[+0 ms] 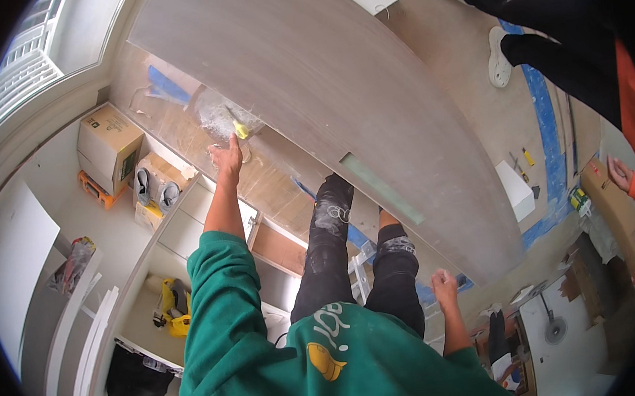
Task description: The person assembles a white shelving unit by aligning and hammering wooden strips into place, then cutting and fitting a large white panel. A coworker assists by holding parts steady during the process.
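My left hand (pixel 228 158) reaches forward with its fingers apart and nothing seen in it. Its fingertips are right by the yellow handle of a small tool (pixel 240 129), whose kind I cannot make out. That tool lies on crumpled clear plastic (pixel 220 115) near the edge of a large grey-brown wood-look panel (pixel 301 74). A narrow pale-green slot (pixel 381 187) is set in the panel, close to my legs. My right hand (pixel 445 286) hangs at my side, fingers loosely curled in, and nothing shows in them. It is nearest to the panel's lower right end.
Left of me, a white cabinet frame holds a cardboard box (pixel 111 142) and a yellow power tool (pixel 174 307). A stepladder (pixel 361 268) stands by my legs. Another person's legs (pixel 550 49) are beyond the panel, at right. Blue tape (pixel 544 119) runs along the floor.
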The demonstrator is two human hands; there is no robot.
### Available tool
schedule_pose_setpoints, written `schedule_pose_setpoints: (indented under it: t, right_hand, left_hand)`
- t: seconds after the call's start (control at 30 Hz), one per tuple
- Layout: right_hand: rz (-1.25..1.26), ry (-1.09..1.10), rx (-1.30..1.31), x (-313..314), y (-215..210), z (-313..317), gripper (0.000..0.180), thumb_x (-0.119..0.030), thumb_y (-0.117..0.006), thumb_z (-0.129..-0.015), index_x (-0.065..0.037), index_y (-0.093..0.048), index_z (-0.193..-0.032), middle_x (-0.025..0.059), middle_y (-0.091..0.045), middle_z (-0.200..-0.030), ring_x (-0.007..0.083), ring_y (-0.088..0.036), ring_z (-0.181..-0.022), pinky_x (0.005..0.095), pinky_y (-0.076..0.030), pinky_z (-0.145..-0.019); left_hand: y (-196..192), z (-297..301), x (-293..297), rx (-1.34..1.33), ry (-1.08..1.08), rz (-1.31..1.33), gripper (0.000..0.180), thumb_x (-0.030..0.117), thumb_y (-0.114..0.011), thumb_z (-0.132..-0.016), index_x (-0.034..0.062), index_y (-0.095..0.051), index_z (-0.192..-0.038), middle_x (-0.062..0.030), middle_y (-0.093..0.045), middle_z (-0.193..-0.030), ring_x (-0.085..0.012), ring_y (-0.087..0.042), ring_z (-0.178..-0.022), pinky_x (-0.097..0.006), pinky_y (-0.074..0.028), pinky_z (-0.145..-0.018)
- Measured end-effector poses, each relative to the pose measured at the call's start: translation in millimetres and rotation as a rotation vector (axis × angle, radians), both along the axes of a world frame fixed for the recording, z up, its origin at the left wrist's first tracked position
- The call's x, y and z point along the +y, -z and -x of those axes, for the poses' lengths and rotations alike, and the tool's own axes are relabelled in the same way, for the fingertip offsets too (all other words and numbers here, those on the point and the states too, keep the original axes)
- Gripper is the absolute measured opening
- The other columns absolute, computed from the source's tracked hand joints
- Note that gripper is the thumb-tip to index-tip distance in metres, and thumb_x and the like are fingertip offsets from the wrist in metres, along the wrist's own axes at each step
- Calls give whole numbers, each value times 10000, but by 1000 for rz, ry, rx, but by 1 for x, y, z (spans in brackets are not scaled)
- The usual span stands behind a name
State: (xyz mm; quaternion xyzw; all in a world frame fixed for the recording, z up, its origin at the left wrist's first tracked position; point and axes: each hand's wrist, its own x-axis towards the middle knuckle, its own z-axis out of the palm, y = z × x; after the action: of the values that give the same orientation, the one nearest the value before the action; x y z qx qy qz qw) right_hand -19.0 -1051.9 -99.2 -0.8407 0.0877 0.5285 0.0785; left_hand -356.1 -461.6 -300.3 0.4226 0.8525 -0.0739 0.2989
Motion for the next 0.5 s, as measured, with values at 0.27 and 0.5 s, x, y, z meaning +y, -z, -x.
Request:
schedule_pose_setpoints:
  t: [0.27,0.5]
  right_hand:
    - [-94,-517,-150,134,86,-88,466,-336,-716,-874,8,-649,-1181,225,-688,-1127,378,-662,-1060,450,-512,-923]
    - [-165,-641,-437,216,163,-284,831,-526,-749,-804,-37,-480,-1420,222,-481,-1457,344,-448,-1364,420,-383,-1121]
  left_hand:
    - [8,-52,-119,-902,-648,383,1056,810,-328,-902,78,-10,-1594,-263,-171,-1615,-481,-231,-1461,-616,-200,-1169]
    - [30,-143,-168,-831,-679,225,1158,897,-328,-825,81,-42,-1596,-177,-100,-1651,-395,-138,-1504,-571,-157,-1190]
